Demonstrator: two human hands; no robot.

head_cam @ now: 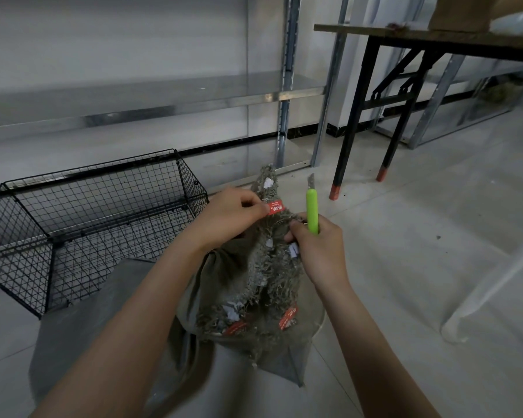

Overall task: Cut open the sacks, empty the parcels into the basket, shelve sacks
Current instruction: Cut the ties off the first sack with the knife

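Observation:
A grey-green sack (248, 285) with a frayed, bunched neck stands on the floor in front of me. A red seal tag (274, 207) wraps the neck, and my left hand (227, 217) pinches that tag. My right hand (317, 251) grips a green utility knife (312, 211), blade pointing up, while its fingertips touch the frayed neck. More red tags (287, 319) and white label scraps hang lower on the sack. A black wire basket (82, 224) stands on the floor to the left, with no parcels visible in it.
Grey metal shelving (151, 101) runs along the wall behind the basket. A black folding table (405, 70) with red-tipped legs stands at the right back. A white tube frame (489, 282) slants at the right. A grey cloth (82, 327) lies under the sack.

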